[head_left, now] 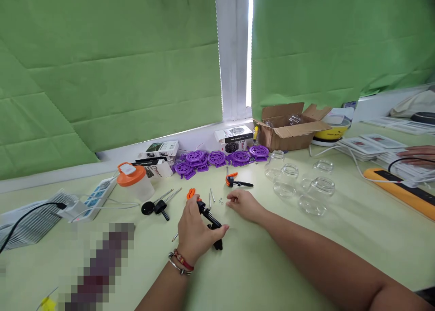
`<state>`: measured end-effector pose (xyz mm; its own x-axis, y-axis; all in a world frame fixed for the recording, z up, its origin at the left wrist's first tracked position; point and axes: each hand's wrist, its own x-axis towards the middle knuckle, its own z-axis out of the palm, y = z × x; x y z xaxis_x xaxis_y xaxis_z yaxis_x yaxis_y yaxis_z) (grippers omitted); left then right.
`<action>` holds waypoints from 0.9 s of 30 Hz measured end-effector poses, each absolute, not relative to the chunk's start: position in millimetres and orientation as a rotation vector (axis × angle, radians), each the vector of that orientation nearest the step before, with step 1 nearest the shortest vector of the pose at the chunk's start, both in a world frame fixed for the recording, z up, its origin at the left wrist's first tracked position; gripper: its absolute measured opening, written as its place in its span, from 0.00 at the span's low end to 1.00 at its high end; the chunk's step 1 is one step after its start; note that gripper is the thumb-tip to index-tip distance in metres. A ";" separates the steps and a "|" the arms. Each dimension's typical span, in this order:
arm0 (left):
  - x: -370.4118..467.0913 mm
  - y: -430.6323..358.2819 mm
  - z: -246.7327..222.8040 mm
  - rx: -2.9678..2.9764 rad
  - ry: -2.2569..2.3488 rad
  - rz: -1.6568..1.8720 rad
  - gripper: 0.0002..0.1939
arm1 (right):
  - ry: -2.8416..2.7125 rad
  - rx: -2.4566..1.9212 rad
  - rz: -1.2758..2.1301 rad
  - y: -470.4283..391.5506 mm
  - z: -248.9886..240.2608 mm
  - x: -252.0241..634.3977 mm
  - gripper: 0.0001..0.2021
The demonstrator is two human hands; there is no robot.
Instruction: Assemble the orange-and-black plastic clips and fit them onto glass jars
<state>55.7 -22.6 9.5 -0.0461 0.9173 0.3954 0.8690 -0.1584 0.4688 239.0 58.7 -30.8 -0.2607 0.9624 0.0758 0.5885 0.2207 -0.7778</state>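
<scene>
The black part [211, 217], low over the worktop [251, 275], looks light and stiff, best held by its slim shaft. The left hand [193, 233] grips it between thumb and fingers. The right hand [246, 205] curls loosely beside small metal pieces [220, 201]; I cannot tell whether it pinches one.

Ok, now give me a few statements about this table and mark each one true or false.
1. The left hand holds a black part. True.
2. The open cardboard box stands in front of the clear containers, nearer the person. False: it stands behind them.
3. The right hand is beside some small shiny pieces. True.
4. The bottle has a green lid. False: the lid is orange.
5. Purple parts lie on the table. True.
</scene>
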 end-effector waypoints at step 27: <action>34.7 -35.6 42.8 1.750 1.277 0.823 0.39 | -2.495 -0.363 -0.196 4.1 19.3 232.7 0.10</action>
